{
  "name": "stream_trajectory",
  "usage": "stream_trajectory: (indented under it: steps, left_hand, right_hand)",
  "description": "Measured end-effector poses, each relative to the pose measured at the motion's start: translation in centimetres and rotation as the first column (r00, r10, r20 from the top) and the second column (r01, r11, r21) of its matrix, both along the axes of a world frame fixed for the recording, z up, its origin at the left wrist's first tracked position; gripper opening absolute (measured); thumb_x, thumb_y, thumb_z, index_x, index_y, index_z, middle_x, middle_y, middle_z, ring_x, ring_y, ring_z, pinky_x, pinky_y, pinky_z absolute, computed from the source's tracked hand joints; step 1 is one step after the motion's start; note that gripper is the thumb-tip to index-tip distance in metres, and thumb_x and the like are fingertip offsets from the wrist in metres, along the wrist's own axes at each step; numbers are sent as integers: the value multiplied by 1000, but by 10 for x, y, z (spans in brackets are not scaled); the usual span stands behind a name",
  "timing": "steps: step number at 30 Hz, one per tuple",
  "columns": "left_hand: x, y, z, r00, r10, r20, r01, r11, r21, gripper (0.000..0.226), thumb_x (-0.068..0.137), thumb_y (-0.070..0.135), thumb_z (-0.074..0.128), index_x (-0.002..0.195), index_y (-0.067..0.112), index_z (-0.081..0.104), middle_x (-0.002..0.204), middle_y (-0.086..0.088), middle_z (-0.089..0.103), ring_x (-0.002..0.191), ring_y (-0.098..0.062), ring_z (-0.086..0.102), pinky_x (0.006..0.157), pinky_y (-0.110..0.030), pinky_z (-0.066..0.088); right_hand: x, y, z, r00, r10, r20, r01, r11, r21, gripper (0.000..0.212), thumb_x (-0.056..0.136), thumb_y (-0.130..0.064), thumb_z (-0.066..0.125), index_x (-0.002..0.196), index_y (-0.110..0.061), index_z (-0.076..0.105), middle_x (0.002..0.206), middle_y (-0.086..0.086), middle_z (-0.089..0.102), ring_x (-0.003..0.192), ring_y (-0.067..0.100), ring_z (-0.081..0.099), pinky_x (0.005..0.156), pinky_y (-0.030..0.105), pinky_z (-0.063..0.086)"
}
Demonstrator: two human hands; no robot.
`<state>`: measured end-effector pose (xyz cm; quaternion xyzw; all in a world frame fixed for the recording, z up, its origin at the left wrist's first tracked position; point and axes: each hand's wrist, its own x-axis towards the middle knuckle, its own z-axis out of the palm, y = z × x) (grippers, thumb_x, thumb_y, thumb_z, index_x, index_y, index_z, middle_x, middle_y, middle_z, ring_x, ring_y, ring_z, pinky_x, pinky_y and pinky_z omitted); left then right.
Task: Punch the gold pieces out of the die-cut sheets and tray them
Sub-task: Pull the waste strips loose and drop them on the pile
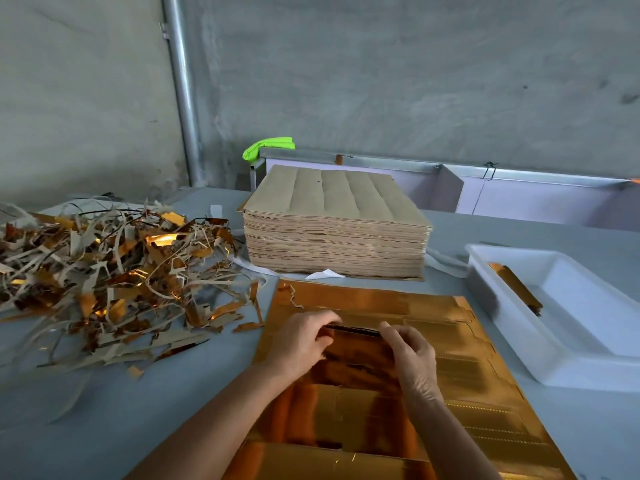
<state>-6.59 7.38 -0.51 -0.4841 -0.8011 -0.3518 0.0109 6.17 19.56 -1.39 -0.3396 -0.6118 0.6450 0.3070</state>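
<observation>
Head view cuts off the near end of the gold sheet point(433, 341) on the table point(104, 427). My left hand point(298, 344) and right hand point(412, 358) each pinch an end of a gold piece point(356, 344), long axis left-right, lifted between my fingers point(391, 332); fingertips partly hidden. One strip lies in the white tray point(588, 368).

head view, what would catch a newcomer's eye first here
The shiny gold sheet in the near middle, with the left hand and right hand pinching a piece loose from it. Then the tangled scrap pile on the left, the tall brown stack behind, and the white tray on the right.
</observation>
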Motion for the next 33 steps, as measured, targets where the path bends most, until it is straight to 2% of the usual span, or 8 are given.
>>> stream_trajectory:
  steps: [4, 8, 13, 18, 22, 27, 29, 33]
  left_hand:
    - [-2, 0, -6, 957, 133, 257, -137, 991, -3, 34, 85, 10, 68, 117, 21, 62, 115, 3, 65, 105, -11, 62, 89, -19, 49]
    - [7, 4, -13, 873, 53, 484, -116, 988, 100, 48, 86, 7, 65, 121, 34, 50, 123, 3, 58, 116, -18, 56, 98, -36, 50]
    - [14, 7, -19, 885, -5, 465, -71, 987, 146, 81, 86, -1, 63, 141, 47, 28, 151, 15, 28, 137, -25, 35, 110, -40, 37]
    - [9, 9, -15, 923, -25, 383, -43, 985, 169, 45, 88, 0, 61, 117, 34, 56, 115, 11, 59, 111, -14, 59, 97, -27, 49]
    - [10, 7, -21, 916, -58, 396, -21, 981, 192, 22, 88, 3, 63, 102, 20, 63, 110, 6, 60, 106, -10, 59, 94, -24, 50]
    - [18, 15, -24, 812, -49, 581, -148, 946, 287, 22, 83, 48, 65, 80, 26, 63, 79, 17, 61, 79, 3, 56, 74, -13, 43]
    - [21, 22, -22, 739, -29, 673, -267, 905, 332, 24, 89, 42, 61, 74, 23, 62, 69, 14, 58, 74, -1, 54, 69, -14, 41]
    - [24, 31, -20, 695, -63, 716, -360, 832, 422, 5, 92, 22, 59, 87, 21, 61, 88, 4, 63, 88, -10, 58, 75, -18, 42]
  right_hand:
    - [-1, 0, -2, 1000, 5, 7, -5, 1000, -19, 27, 88, -45, 59, 91, -18, 64, 98, 12, 66, 97, 30, 61, 87, 52, 53]
    - [-7, -5, 1, 999, 22, -29, -23, 999, -30, 31, 89, -54, 50, 91, -25, 63, 96, 1, 65, 91, 16, 59, 68, 30, 46]
    - [-6, -2, -6, 998, -58, -14, 57, 997, -53, 21, 93, -41, 52, 98, -23, 63, 105, 7, 63, 97, 20, 58, 81, 38, 49]
    - [-9, -3, -1, 996, -70, -57, 69, 997, -17, 35, 90, -53, 52, 88, -21, 66, 90, 4, 67, 87, 16, 59, 67, 31, 45]
    - [-12, 0, -2, 988, -146, 42, 145, 989, 27, 33, 89, -37, 59, 77, -7, 63, 81, 16, 63, 79, 26, 57, 77, 48, 51]
    - [-13, -7, -4, 986, -159, 41, 157, 986, 49, 43, 96, -35, 48, 83, 4, 60, 76, 19, 54, 76, 28, 48, 76, 45, 45]
    - [-14, -10, -1, 988, -152, 21, 150, 987, 65, 51, 97, -41, 46, 89, 7, 59, 83, 28, 55, 74, 33, 47, 80, 48, 47]
    - [-14, -12, 2, 990, -140, -28, 142, 983, 118, 63, 93, -53, 39, 89, 6, 58, 86, 29, 58, 81, 44, 51, 80, 49, 50]
